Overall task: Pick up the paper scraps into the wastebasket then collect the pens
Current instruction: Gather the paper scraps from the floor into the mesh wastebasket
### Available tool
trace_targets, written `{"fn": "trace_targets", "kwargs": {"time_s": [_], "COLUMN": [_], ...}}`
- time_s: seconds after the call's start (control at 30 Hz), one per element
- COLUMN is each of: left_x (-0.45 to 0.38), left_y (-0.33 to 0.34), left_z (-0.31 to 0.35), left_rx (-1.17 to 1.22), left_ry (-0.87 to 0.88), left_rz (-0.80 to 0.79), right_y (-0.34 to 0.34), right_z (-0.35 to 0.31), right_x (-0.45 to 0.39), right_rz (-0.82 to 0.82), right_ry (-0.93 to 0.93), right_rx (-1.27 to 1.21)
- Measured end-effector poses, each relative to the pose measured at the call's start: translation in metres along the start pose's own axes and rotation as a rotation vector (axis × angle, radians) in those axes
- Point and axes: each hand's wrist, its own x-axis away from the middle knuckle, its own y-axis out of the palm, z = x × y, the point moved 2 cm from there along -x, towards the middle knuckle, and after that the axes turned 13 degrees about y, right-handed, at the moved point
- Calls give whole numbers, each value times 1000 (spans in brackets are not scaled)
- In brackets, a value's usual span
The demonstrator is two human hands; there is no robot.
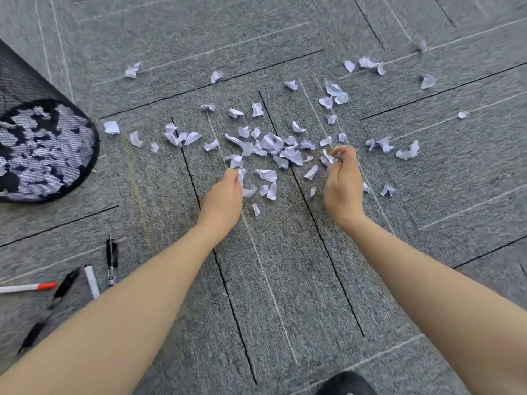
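Note:
Several white paper scraps lie scattered over the grey carpet, thickest in the middle. My left hand is closed on a few scraps at the near edge of the pile. To its right, my right hand pinches more scraps between its fingertips. A black mesh wastebasket lies tipped at the far left, with torn paper showing through its mesh. Near my left forearm lie several pens: a black pen, a white marker, a red-capped pen and a long black pen.
The floor is grey carpet tile with dark seams and pale lines. Stray scraps reach the far right and another one the far left. A dark object shows at the bottom edge.

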Motion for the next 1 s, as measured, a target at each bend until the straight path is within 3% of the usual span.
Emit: {"fn": "trace_targets", "kwargs": {"time_s": [0.13,0.2,0.27,0.33,0.57,0.7,0.87,1.0], "left_x": [2,2,3,4,14,17,7,5], "left_y": [0,3,4,4,-7,-32,-108,-190], "left_z": [22,31,39,44,45,44,43,42], "left_rx": [303,568,844,960,891,809,439,406], "left_ry": [-75,-185,-315,-368,-342,-300,-46,50], "left_rz": [-7,-6,0,-11,-32,-37,-84,-26], "right_y": [-17,-22,-24,-22,-24,-4,6,23], "right_z": [10,17,23,26,16,0,-15,-65], "right_x": [-23,-35,-45,-47,-50,-52,-46,-15], "right_rz": [163,224,246,234,111,4,-84,-223], "right_ry": [16,46,44,-30,-284,-419,-214,-153], "right_rx": [231,295,349,468,822,900,795,465]}}
